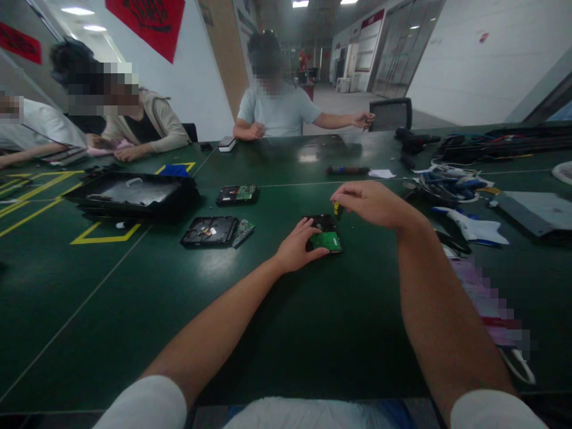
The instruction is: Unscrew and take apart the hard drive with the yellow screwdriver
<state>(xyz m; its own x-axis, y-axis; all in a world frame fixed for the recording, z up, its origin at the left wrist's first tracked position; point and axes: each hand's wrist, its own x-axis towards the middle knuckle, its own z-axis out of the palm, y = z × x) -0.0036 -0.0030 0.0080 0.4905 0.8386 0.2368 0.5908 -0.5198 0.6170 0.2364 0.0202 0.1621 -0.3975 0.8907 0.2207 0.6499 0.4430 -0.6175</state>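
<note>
A hard drive with a green circuit board lies flat on the table in front of me. My left hand grips it from the left, its thumb along the near edge and its fingers over the far left part. Just above the drive's far right corner, my right hand pinches a small yellow and black tool, which looks like a short screwdriver. Its tip is too dark to make out. Left of my left hand are another drive and a loose circuit board. Farther back lies a third drive.
A black tray stands at the left on the green table. On the right are a cable bundle, a grey metal box and a purple pouch. Several people sit across the table.
</note>
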